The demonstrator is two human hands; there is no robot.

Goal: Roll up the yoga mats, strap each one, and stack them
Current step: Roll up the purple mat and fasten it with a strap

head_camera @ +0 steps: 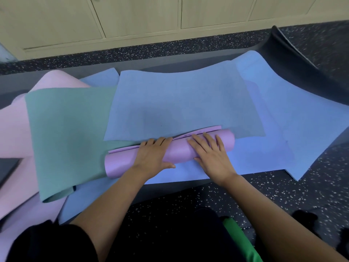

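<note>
A purple yoga mat [177, 153] lies rolled into a tube across the middle of the floor, with a short flat end still showing along its far side. My left hand [154, 156] presses flat on the roll's left-centre part, fingers straight and thumb on the near side. My right hand [211, 153] lies flat on the right part, fingers spread. Under and beyond the roll lies an unrolled blue mat [181, 103]. A teal mat [66, 133] is spread to the left, and a pink mat [13, 133] lies beneath it.
A second, lighter blue mat [279, 118] spreads out to the right. A dark grey mat [294, 59] curls up at the back right. Wooden cabinet doors [141, 14] line the far wall. A green object [239, 241] lies on the speckled floor [311, 186] near my knees.
</note>
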